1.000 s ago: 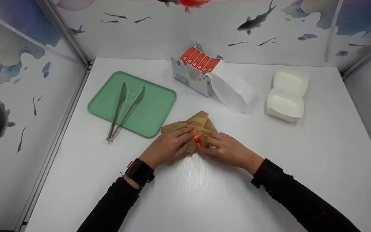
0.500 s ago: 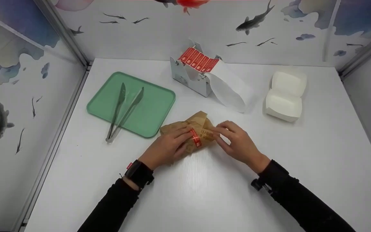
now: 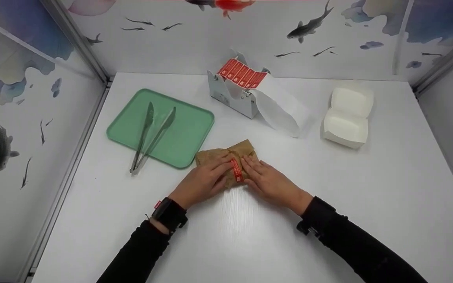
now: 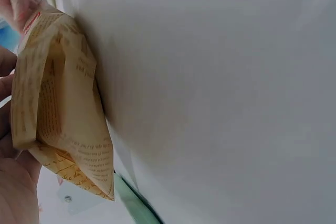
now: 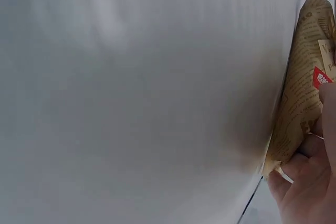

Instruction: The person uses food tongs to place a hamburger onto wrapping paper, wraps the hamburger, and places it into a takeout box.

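A parcel wrapped in printed brown paper point(image 3: 246, 148) lies on the white table between both hands. A red sticker point(image 3: 237, 171) runs across its top. My left hand point(image 3: 203, 179) holds the parcel from the left, fingers bent over its top beside the sticker. From the right, my right hand point(image 3: 271, 182) lies against the parcel with fingers extended over the paper, pressing it. In the left wrist view, a folded paper end point(image 4: 68, 93) sticks out past the left fingers. The right wrist view shows the parcel's printed side point(image 5: 307, 66) and right fingers at its edge.
Metal tongs point(image 3: 143, 139) lie on a green tray point(image 3: 195, 129) at the left, their joined end over its front rim. Behind the parcel stands a metal sticker dispenser point(image 3: 230, 100) with a trailing white strip point(image 3: 281, 108). An opened white clamshell box point(image 3: 346, 127) sits at the right.
My right hand moved off the sticker to the parcel's right end, then back left onto its top with straighter fingers. The parcel's right end looks pushed in. My left hand stayed nearly in place.
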`<state>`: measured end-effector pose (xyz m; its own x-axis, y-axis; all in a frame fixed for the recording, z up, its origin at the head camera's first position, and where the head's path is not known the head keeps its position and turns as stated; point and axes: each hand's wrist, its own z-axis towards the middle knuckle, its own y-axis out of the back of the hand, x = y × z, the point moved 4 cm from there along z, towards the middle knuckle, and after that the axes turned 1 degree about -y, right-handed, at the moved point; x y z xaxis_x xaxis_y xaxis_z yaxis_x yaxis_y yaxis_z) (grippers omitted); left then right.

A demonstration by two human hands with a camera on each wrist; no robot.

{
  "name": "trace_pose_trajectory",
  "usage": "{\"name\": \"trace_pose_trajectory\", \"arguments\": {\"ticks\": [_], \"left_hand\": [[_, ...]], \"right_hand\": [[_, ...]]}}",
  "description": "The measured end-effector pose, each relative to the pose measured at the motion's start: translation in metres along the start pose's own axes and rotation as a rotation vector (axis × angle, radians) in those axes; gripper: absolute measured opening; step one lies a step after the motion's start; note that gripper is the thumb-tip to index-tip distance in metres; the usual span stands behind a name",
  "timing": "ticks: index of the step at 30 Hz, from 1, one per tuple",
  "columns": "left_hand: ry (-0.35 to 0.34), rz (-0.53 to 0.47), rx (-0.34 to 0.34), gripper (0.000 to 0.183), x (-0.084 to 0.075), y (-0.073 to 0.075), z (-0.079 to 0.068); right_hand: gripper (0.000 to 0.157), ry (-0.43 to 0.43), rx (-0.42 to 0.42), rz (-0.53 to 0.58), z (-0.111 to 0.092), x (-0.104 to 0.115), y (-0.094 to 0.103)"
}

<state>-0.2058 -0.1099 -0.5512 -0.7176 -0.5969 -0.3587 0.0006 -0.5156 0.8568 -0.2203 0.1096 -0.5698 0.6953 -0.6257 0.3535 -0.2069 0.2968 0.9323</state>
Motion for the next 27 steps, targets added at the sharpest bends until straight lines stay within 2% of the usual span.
{"name": "trace_pose_trajectory", "arguments": {"ticks": [3, 6, 11, 14, 17, 21, 23, 27], "left_hand": [[0.008, -0.006, -0.001, 0.037, 0.001, -0.001, -0.001], [0.013, -0.009, -0.007, 0.036, 0.001, -0.001, -0.001], [0.001, -0.024, -0.019, 0.037, 0.000, 0.000, 0.002], [-0.020, -0.049, -0.015, 0.033, -0.001, 0.001, 0.005], [-0.030, -0.070, 0.001, 0.029, -0.001, 0.000, 0.006], [-0.039, -0.092, 0.022, 0.030, -0.001, -0.002, 0.008], [-0.043, -0.098, 0.023, 0.030, 0.000, -0.002, 0.007], [-0.048, -0.118, 0.019, 0.032, 0.002, -0.002, 0.004]], "right_hand": [[0.061, -0.002, 0.028, 0.002, 0.000, 0.001, 0.001], [0.059, 0.004, 0.017, -0.034, 0.000, 0.003, 0.006], [0.051, 0.061, -0.135, -0.072, 0.006, 0.006, 0.021], [0.057, 0.123, -0.177, -0.060, 0.015, 0.007, 0.028], [0.079, 0.140, -0.075, -0.063, 0.026, 0.004, 0.025], [0.098, 0.092, 0.084, -0.086, 0.032, -0.005, 0.018], [0.099, 0.072, 0.120, -0.095, 0.033, -0.007, 0.014], [0.093, 0.069, 0.135, -0.115, 0.030, -0.009, 0.009]]}}
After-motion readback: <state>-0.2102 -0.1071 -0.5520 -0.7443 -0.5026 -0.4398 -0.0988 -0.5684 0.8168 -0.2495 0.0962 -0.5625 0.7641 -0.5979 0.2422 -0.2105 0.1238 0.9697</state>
